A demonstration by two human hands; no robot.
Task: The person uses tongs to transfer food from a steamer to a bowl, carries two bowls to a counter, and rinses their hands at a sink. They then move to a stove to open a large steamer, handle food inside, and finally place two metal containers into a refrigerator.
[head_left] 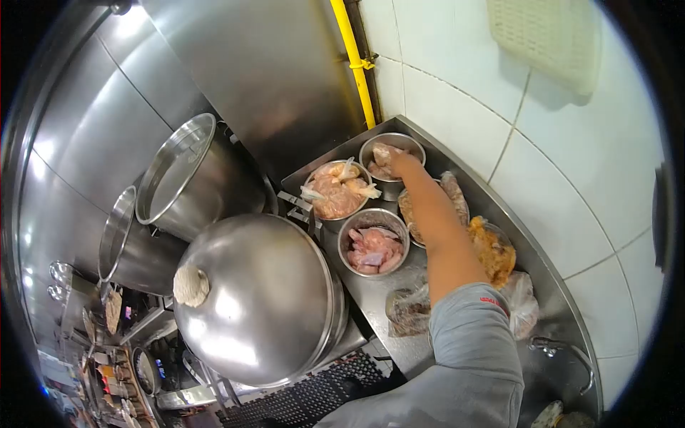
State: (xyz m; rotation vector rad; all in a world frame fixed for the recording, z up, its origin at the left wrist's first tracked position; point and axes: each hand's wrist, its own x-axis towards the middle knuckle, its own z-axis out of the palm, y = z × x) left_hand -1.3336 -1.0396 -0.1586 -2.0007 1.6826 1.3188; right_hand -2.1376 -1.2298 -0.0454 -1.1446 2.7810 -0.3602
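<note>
My right hand [401,163] reaches into a round metal pot [392,187] at the back corner of the steel counter. Its fingers are down among pale raw meat [383,158] and mostly hidden. Just left of it stands a container of raw meat in clear plastic [337,194]. Nearer, a third metal pot [344,260] holds pink raw meat pieces [374,250]. Under and beside my forearm lie bagged meat [454,196] and an orange-brown food [492,253]. My left hand is out of the picture.
A large domed metal lid [250,299] fills the left centre, with tall steel pots [203,185] behind it. A yellow pipe [354,64] runs up the corner. Plastic bags [409,312] lie on the counter [371,285]; a metal faucet [571,353] stands at right.
</note>
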